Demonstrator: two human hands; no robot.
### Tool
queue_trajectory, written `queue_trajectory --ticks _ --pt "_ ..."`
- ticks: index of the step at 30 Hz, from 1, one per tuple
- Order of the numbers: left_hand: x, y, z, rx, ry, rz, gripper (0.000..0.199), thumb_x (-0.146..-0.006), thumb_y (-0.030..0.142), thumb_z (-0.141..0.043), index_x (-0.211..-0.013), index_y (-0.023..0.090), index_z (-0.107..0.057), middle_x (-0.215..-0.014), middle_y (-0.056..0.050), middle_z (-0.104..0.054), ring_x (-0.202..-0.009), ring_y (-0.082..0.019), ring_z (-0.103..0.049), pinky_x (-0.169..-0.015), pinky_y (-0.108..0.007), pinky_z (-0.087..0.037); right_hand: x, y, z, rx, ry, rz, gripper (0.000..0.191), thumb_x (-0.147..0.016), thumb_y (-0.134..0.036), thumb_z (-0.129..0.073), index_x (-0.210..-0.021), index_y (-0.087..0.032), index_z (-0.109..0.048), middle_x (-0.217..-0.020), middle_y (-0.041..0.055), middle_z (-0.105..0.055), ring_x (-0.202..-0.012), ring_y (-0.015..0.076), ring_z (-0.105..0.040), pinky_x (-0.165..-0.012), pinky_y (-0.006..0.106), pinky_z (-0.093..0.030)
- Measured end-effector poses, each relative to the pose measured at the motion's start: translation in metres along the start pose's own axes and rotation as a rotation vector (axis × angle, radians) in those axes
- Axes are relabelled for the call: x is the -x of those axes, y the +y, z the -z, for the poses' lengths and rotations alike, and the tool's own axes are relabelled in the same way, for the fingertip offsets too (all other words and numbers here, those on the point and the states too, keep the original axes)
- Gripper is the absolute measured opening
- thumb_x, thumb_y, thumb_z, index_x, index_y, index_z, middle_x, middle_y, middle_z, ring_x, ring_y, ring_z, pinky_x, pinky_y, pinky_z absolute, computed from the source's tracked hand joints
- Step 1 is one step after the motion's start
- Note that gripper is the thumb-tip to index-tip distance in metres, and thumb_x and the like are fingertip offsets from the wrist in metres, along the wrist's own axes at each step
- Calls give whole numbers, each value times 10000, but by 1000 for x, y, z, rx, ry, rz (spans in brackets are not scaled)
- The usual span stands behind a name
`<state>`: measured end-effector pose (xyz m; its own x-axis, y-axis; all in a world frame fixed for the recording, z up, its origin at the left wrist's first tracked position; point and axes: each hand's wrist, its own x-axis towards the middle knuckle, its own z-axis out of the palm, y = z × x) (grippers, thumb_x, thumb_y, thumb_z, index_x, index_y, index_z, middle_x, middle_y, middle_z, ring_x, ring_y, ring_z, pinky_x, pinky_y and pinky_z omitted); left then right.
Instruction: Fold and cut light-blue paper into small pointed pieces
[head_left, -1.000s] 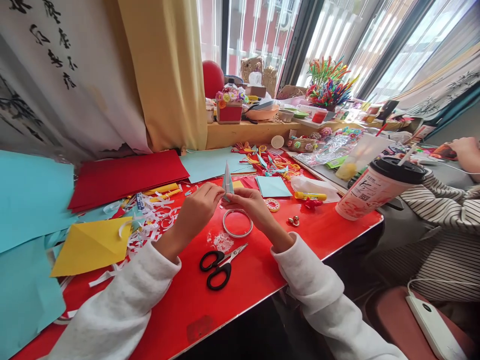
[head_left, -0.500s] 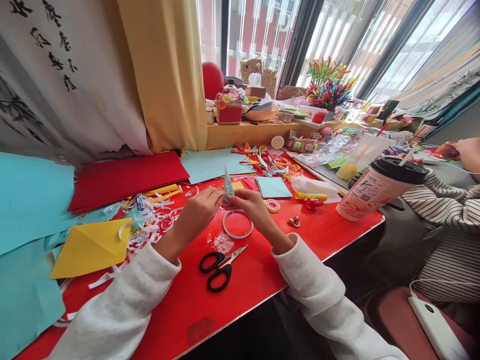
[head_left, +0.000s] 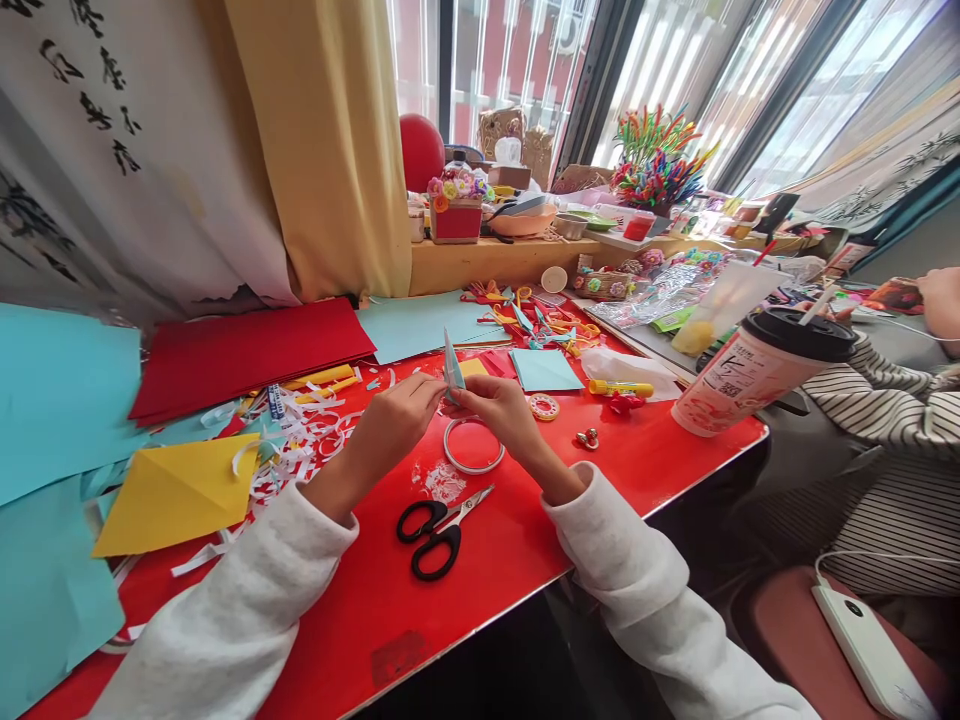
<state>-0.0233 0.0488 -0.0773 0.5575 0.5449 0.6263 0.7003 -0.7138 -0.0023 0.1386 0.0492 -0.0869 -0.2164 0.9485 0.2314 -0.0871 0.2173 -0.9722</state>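
Both hands meet over the middle of the red table, pinching a small folded piece of light-blue paper (head_left: 451,362) whose pointed tip stands up between them. My left hand (head_left: 405,408) grips its left side, and my right hand (head_left: 496,405) holds its lower right edge; the fingers hide its base. Just below lies a thin white ring (head_left: 474,446). Nearer to me are scissors with black handles (head_left: 442,532), blades slightly apart. Behind the hands sit a stack of light-blue paper squares (head_left: 546,370) and a roll of tape (head_left: 544,407).
Left are a yellow folded sheet (head_left: 180,492), white paper shreds (head_left: 300,450) and red sheets (head_left: 255,355). To the right stand a lidded paper cup (head_left: 757,370), a yellow glue stick (head_left: 620,388) and small bells (head_left: 588,438). A person in a striped sleeve (head_left: 862,390) sits at far right.
Both hands keep their pinch on the folded paper, which looks turned slightly. The whole view has shifted a little; the table things lie as before.
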Motion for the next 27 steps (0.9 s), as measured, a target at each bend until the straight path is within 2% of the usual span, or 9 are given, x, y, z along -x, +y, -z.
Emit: queue_trajectory --ticks 9,19,27 --pt "0 -1 1 -23 -14 -8 222 -882 175 -347 -976 124 -541 -940 -78 -607 -865 -158 -583 -756 -284 -483 1 -5 -2 45 20 -5 259 -704 -350 -608 -800 -111 -640 -706 47 -662 -677 162 -655 -667 298 -550" --pt "0 -2 2 -59 -101 -18 229 -882 156 -335 -983 110 -535 -953 -84 -597 -902 -171 -565 -771 -289 -472 1 -3 -1 49 2 -14 297 -695 -386 -608 -818 -118 -648 -734 54 -669 -695 175 -660 -680 318 -549" --pt "-1 -7 4 8 -58 -29 194 -872 158 -373 -978 138 -534 -916 -51 -590 -826 -134 -574 -747 -247 -472 1 -5 -1 17 5 -17 285 -696 -366 -612 -837 -122 -651 -736 54 -669 -682 169 -658 -670 319 -551"
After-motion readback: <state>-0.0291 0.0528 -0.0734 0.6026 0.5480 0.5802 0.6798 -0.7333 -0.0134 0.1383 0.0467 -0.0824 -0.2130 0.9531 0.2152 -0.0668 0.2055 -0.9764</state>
